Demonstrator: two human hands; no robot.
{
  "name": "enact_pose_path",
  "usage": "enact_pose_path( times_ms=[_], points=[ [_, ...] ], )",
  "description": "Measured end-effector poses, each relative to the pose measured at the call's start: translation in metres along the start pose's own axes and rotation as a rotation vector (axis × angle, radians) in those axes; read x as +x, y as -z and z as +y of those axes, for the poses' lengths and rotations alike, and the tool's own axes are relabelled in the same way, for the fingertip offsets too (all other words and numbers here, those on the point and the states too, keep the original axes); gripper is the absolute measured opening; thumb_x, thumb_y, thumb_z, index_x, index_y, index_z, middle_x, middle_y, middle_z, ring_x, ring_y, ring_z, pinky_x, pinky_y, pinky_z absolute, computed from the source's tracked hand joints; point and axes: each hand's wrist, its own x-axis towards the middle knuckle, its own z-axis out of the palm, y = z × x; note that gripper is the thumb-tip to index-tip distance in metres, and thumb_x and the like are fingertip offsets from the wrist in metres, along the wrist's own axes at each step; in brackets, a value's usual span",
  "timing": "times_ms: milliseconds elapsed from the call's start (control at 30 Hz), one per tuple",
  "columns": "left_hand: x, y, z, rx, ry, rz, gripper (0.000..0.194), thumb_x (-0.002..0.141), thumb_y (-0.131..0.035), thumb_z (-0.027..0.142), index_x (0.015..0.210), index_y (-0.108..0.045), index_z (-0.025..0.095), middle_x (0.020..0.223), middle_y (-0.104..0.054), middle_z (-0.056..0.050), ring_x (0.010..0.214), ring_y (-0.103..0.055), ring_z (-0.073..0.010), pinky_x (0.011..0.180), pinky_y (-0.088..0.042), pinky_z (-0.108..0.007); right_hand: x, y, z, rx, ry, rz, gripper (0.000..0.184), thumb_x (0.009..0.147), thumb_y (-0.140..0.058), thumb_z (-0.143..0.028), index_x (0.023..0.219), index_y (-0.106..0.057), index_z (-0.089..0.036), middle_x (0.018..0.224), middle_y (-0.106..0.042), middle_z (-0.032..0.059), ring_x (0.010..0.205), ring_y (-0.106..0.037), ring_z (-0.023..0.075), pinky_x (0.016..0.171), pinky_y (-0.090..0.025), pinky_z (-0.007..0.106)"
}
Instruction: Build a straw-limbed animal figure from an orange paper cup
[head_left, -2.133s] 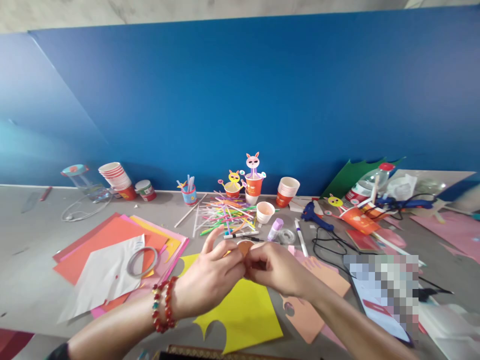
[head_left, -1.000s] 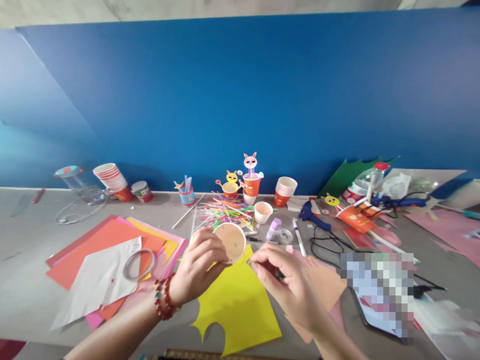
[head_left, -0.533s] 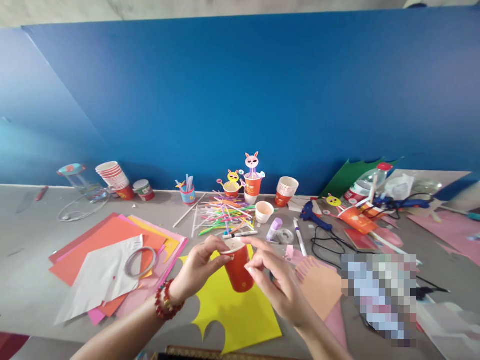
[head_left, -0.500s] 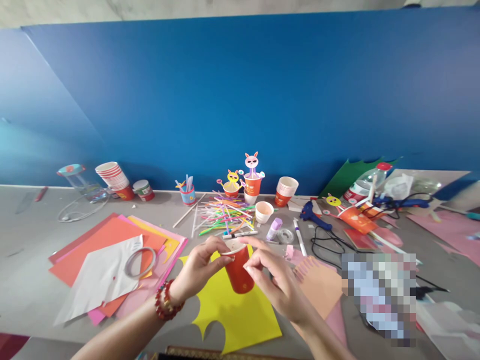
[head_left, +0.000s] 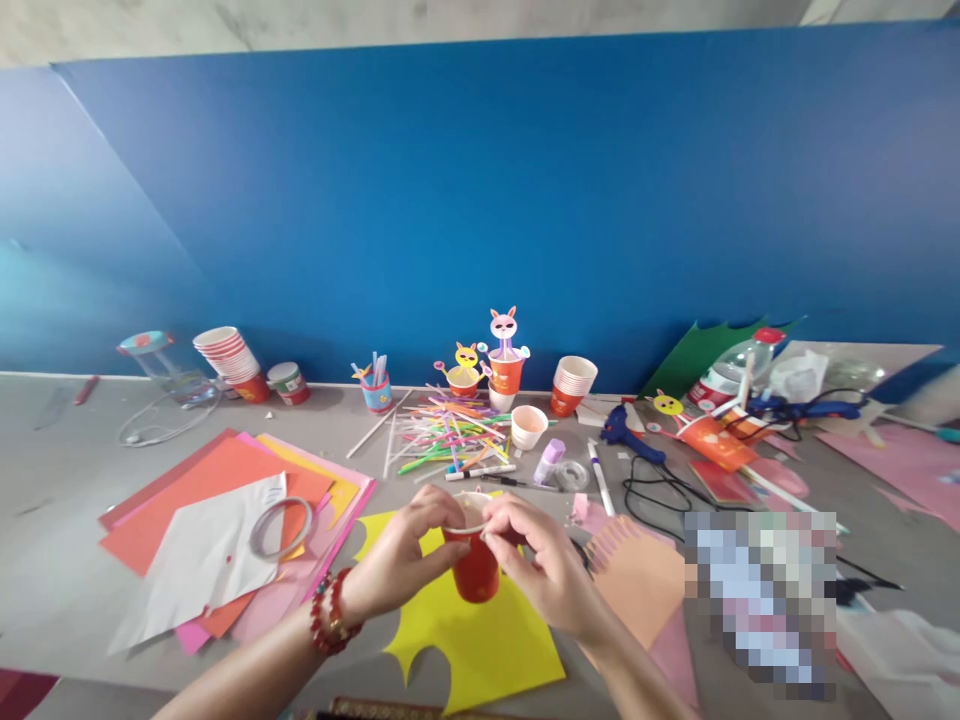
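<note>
A red paper cup with a white rim is held between both hands above a yellow sheet of paper with scalloped cut edges. My left hand, with a red bead bracelet at the wrist, pinches the rim on the left side. On the right side of the rim, my right hand has its thumb and fingers closed at the edge. The cup's mouth tips slightly toward me, and part of its wall is hidden by the fingers.
Behind the hands lie a pile of coloured straws, a white paper cup, a glue stick and a marker. Rightward is a blue glue gun with a black cord. A tape roll rests on papers at left.
My right hand has moved up from the cup's side to its rim and closed there. The cup has come lower and more upright, with my left hand still on the rim.
</note>
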Motion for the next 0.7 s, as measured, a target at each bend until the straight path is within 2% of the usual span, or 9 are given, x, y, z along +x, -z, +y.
enact_pose_path(
  times_ms=[233,300,333,367,433,500,567,700],
  points=[
    [-0.007,0.0,0.001,0.037,-0.038,0.015,0.012,0.093,-0.058,0.018,0.082,-0.054,0.02,0.085,-0.059,-0.004,0.087,-0.056,-0.0192,0.08,-0.047,-0.033,-0.002,-0.007,-0.001,-0.031,0.059,-0.008,0.015,0.096,-0.047,-0.014,0.084,-0.049,-0.022,0.092,-0.057,0.0024,0.081,-0.057,0.0156,0.077,-0.044,0.026],
    [-0.007,0.0,0.001,0.055,-0.053,0.006,0.008,0.091,-0.061,0.017,0.086,-0.056,0.02,0.091,-0.062,-0.005,0.094,-0.058,-0.0212,0.085,-0.048,-0.036,-0.002,-0.008,0.001,-0.032,0.07,0.006,0.015,0.097,-0.047,-0.014,0.084,-0.049,-0.022,0.093,-0.058,0.0028,0.085,-0.058,0.0162,0.08,-0.045,0.027],
    [-0.008,0.0,0.0,0.069,-0.057,0.018,0.007,0.089,-0.064,0.018,0.092,-0.058,0.021,0.1,-0.063,-0.007,0.102,-0.058,-0.0234,0.091,-0.048,-0.039,-0.002,-0.008,0.002,-0.035,0.068,0.019,0.015,0.097,-0.047,-0.015,0.084,-0.049,-0.022,0.093,-0.058,0.003,0.086,-0.058,0.0165,0.081,-0.045,0.027],
    [-0.009,0.0,-0.003,0.087,-0.054,0.041,0.018,0.087,-0.068,0.019,0.103,-0.059,0.022,0.114,-0.062,-0.009,0.113,-0.056,-0.0263,0.099,-0.046,-0.043,-0.002,-0.008,0.003,-0.038,0.065,0.037,0.015,0.097,-0.048,-0.015,0.084,-0.05,-0.022,0.093,-0.059,0.0031,0.086,-0.059,0.0166,0.08,-0.045,0.027],
    [-0.012,-0.002,-0.01,0.099,-0.031,0.12,0.051,0.082,-0.075,0.023,0.127,-0.051,0.026,0.14,-0.049,-0.013,0.134,-0.043,-0.0318,0.11,-0.039,-0.05,-0.003,-0.009,0.005,-0.04,0.054,0.078,0.014,0.098,-0.048,-0.017,0.084,-0.05,-0.022,0.093,-0.059,0.0037,0.084,-0.06,0.0166,0.078,-0.046,0.027],
    [-0.017,-0.007,-0.018,0.033,0.016,0.168,0.072,0.079,-0.079,0.029,0.139,-0.04,0.03,0.149,-0.04,-0.014,0.141,-0.036,-0.0339,0.11,-0.04,-0.051,-0.004,-0.012,0.005,-0.042,0.048,0.119,0.014,0.098,-0.049,-0.018,0.085,-0.052,-0.021,0.094,-0.061,0.0048,0.085,-0.061,0.0172,0.078,-0.047,0.027],
    [-0.022,-0.014,-0.025,-0.066,0.083,0.156,0.077,0.078,-0.08,0.031,0.141,-0.036,0.031,0.147,-0.042,-0.014,0.137,-0.043,-0.0332,0.106,-0.046,-0.049,-0.006,-0.016,0.004,-0.051,0.055,0.143,0.013,0.098,-0.049,-0.018,0.087,-0.055,-0.021,0.097,-0.063,0.0061,0.089,-0.063,0.0186,0.08,-0.048,0.028],
    [-0.026,-0.024,-0.034,-0.101,0.154,0.17,0.072,0.081,-0.076,0.024,0.14,-0.036,0.032,0.14,-0.051,-0.011,0.125,-0.055,-0.0292,0.104,-0.048,-0.049,-0.012,-0.022,-0.001,-0.077,0.091,0.146,0.011,0.096,-0.052,-0.016,0.09,-0.059,-0.022,0.106,-0.066,0.0093,0.105,-0.064,0.0238,0.09,-0.05,0.033]
  ],
)
